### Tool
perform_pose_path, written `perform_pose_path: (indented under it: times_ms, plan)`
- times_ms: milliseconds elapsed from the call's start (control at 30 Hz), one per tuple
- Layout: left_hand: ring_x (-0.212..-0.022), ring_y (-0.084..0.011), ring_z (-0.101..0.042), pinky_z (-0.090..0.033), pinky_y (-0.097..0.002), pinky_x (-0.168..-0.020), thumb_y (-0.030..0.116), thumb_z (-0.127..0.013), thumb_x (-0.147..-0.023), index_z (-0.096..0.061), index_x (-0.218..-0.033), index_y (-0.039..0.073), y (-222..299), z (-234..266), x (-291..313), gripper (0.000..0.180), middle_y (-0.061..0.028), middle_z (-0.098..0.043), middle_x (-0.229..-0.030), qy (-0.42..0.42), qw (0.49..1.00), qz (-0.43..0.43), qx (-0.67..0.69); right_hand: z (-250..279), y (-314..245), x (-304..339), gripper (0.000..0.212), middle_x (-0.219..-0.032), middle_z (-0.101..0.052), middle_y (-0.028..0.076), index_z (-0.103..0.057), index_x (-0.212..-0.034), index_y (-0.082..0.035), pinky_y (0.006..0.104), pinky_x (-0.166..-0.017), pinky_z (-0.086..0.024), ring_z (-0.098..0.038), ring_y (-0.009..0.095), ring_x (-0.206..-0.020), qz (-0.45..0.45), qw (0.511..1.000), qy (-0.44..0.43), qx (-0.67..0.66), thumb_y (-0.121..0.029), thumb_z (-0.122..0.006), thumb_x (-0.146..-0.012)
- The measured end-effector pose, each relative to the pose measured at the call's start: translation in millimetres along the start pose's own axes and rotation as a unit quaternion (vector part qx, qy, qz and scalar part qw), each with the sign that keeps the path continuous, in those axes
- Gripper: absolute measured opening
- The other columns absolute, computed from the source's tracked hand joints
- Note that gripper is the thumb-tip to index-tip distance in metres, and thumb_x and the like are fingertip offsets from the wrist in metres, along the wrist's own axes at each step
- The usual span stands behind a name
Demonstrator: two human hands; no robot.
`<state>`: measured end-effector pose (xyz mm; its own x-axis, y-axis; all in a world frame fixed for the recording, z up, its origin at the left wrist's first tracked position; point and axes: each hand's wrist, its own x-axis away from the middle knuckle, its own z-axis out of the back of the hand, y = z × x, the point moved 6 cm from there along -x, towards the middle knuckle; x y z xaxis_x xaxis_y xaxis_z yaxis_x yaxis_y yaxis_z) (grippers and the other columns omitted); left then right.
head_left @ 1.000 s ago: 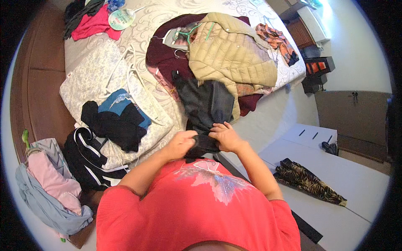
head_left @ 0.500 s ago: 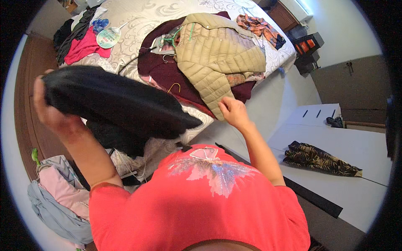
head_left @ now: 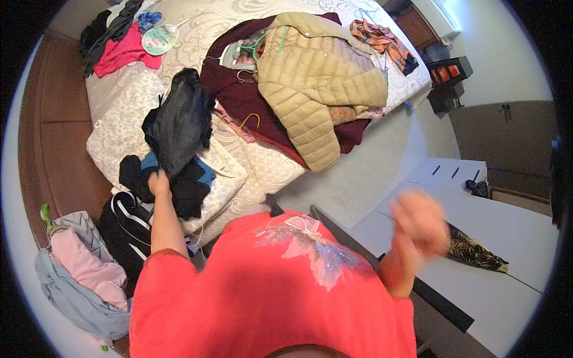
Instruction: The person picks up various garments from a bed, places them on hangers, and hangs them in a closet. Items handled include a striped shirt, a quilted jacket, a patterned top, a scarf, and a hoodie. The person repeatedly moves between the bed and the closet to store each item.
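A black garment (head_left: 182, 128) lies bunched on the left side of the bed. My left hand (head_left: 160, 184) is closed on cloth at its near end, where it overlaps more dark clothing (head_left: 190, 194) with a bit of blue. What kind of garment it is does not show. My right hand (head_left: 421, 224) is raised at the right, over the white panels and away from the bed. Motion smears its fingers. Beyond my hands, a beige quilted jacket (head_left: 319, 77) rests on a maroon garment (head_left: 230, 98), among several hangers.
A pink garment (head_left: 128, 51) and a round fan (head_left: 160, 39) lie at the far left of the bed. An orange patterned cloth (head_left: 385, 42) is at the far right. Light clothes (head_left: 83, 250) hang at lower left. A dark leaf-patterned garment (head_left: 480, 253) lies on white panels (head_left: 513, 209).
The black garment has gone from stretched out in the air to lying on the bed. My left hand has come down and inward. My right hand has left the quilted jacket's sleeve and swung right.
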<state>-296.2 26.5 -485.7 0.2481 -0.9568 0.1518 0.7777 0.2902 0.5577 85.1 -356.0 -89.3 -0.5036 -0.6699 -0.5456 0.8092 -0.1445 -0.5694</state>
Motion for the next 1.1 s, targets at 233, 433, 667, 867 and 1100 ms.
perform_pose_path:
  times_ms: [233, 433, 667, 867, 1100]
  plan:
    - [-0.098, -0.0371, -0.056, -0.043, -0.0436, -0.086, 0.027, -0.06, -0.077, -0.059, -0.104, 0.006, -50, -7, -15, 0.034, -0.0191, -0.059, -0.106, 0.04, 0.994, 0.067, -0.079, 42, -116, 8, 0.025, -0.103, -0.056, 0.007, -0.057, -0.108, 0.0, 0.032, -0.079, -0.044, -0.047, 0.023, -0.1, 0.526, 0.717, 0.38, -0.254, -0.003, -0.055, -0.084]
    - [-0.109, -0.0377, -0.047, -0.036, -0.0448, -0.095, 0.022, -0.058, -0.078, -0.052, -0.114, 0.003, 120, 23, 26, 0.041, -0.0197, -0.051, -0.116, 0.187, 0.966, -0.163, -0.071, 18, -95, 18, 0.029, -0.096, -0.05, 0.004, -0.056, -0.098, -0.002, 0.026, -0.069, -0.046, -0.047, 0.018, -0.094, 0.559, 0.694, 0.358, -0.277, 0.013, -0.057, -0.073]
    - [-0.098, -0.0276, -0.052, -0.04, -0.0355, -0.088, 0.007, -0.057, -0.074, -0.057, -0.102, 0.001, 217, -52, 79, 0.028, -0.0151, -0.055, -0.102, -0.004, 0.913, -0.371, 0.172, 26, -87, 5, 0.032, -0.11, -0.053, 0.009, -0.055, -0.109, 0.0, 0.0329, -0.085, -0.044, -0.047, 0.024, -0.102, 0.547, 0.697, 0.407, -0.224, -0.001, -0.059, -0.077]
    - [-0.082, -0.021, -0.063, -0.047, -0.0311, -0.074, 0.021, -0.057, -0.08, -0.065, -0.091, 0.004, 257, -236, 105, 0.022, -0.0116, -0.066, -0.087, -0.288, 0.901, -0.275, 0.172, -12, -59, -3, 0.02, -0.089, -0.052, 0.006, -0.053, -0.087, -0.006, 0.0294, -0.07, -0.044, -0.048, 0.022, -0.085, 0.503, 0.738, 0.392, -0.221, -0.005, -0.062, -0.069]
    - [-0.108, -0.032, -0.054, -0.043, -0.0378, -0.091, 0.028, -0.058, -0.074, -0.057, -0.113, 0.007, 298, -348, 92, 0.044, -0.0203, -0.057, -0.114, -0.339, 0.936, -0.092, 0.035, -89, 101, 2, 0.019, -0.087, -0.058, 0.015, -0.058, -0.087, -0.002, 0.0373, -0.066, -0.047, -0.056, 0.031, -0.078, -0.087, 0.972, -0.198, 0.096, 0.0, -0.063, -0.07]
